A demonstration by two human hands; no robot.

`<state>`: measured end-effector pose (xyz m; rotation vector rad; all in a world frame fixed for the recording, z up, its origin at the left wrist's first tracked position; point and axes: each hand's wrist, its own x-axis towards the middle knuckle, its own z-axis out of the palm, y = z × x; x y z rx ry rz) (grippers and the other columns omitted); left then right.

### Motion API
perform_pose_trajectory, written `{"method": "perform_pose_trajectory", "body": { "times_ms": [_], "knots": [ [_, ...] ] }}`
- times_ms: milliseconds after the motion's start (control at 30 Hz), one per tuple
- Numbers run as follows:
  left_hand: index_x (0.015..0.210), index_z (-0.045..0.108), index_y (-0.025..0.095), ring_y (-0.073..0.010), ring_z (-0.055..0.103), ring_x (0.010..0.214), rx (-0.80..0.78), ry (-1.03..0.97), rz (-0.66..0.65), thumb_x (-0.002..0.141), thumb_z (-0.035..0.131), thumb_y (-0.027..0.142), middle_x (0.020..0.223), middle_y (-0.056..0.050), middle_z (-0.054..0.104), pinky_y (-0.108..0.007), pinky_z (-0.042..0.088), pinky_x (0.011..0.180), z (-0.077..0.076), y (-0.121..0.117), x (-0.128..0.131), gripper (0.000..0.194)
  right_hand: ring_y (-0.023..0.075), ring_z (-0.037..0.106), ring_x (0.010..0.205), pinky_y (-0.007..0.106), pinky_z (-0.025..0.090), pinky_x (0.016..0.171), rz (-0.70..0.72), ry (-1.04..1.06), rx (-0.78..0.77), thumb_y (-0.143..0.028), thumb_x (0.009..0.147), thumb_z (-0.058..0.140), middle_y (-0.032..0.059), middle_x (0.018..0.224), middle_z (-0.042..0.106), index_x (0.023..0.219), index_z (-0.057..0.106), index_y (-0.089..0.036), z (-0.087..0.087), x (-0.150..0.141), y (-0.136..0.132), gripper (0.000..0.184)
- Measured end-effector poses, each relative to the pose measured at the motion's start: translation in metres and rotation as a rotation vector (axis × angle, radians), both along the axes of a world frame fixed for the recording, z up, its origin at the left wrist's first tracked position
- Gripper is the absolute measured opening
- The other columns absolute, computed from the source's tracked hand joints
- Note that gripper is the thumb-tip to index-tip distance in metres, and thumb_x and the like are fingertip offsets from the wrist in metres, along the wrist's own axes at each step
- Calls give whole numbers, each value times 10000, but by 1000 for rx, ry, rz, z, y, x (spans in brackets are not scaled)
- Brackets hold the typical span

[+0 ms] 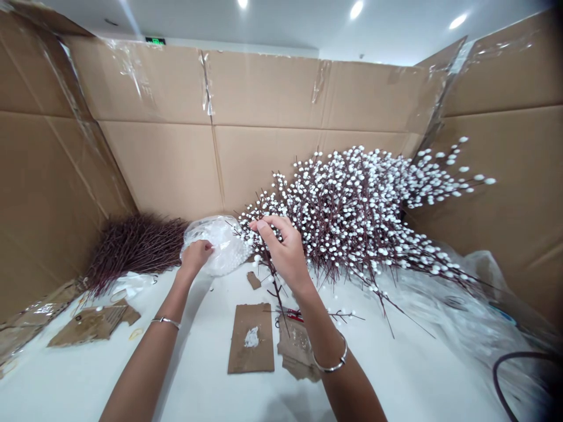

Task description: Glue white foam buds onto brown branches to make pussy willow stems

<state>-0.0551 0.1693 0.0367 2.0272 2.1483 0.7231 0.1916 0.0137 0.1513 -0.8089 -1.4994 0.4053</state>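
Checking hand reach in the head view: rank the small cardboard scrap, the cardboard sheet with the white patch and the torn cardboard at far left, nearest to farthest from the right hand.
From the right hand:
1. Small cardboard scrap: just below and left of the hand.
2. Cardboard sheet: lower centre, under the right forearm's left side.
3. Torn cardboard: far left, beyond the left arm.

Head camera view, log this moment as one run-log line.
left hand: touching clear bag of white beads | right hand: holding beaded branch | nearby: branch pile, bare stems
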Motion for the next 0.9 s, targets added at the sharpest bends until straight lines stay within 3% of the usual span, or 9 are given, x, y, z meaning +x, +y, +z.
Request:
{"method": "perform_pose_trajectory", "body": {
  "times_ms": [133,267,300,367,433,600,900],
  "knots": [
    [914,750,155,-302,683,970,130,-147,-62,858,567,363,983,-149,756,-354,498,829,27,-10,8,282,196,590,994,399,429,959,7,3,-28,-302,929,563,-10,936,726,824,705,-268,1,-1,-1,180],
    [1091,705,162,-212,684,979,268,-341,-250,911,522,472,1185,-109,719,-280,522,838,69,-39,31,402,193,599,975,403,425,959,2,12,-34,-280,910,574,-7,913,719,801,698,-265,2,-3,-2,166],
    [1120,695,172,-195,684,980,301,-412,-310,905,537,503,1186,-98,719,-266,526,835,79,-51,39,425,191,604,969,402,427,957,6,19,-34,-275,906,575,-7,907,717,794,696,-264,2,-3,-2,165],
    [1078,718,167,-199,684,968,348,-736,-510,821,692,476,1126,-106,736,-274,533,834,96,-75,52,403,186,616,947,399,435,948,21,36,-39,-270,900,573,-8,890,716,781,688,-259,1,-4,-2,166],
    [1012,748,184,-182,684,922,349,-879,-600,790,748,440,1033,-86,757,-264,540,813,108,-99,63,338,184,624,927,397,444,937,37,45,-47,-280,895,575,-7,880,716,771,678,-253,1,-5,-1,163],
    [993,767,196,-171,688,898,322,-957,-723,821,739,382,1012,-78,755,-278,560,820,120,-129,78,255,182,620,904,380,459,890,25,28,-48,-341,878,593,-3,868,706,755,645,-245,-1,-5,1,164],
    [925,769,201,-177,698,911,348,-941,-783,826,736,351,1047,-83,741,-312,592,818,120,-130,84,182,172,614,862,363,458,840,-25,-43,8,-347,897,562,-9,838,685,764,622,-255,-2,-7,1,172]
  ]
}}
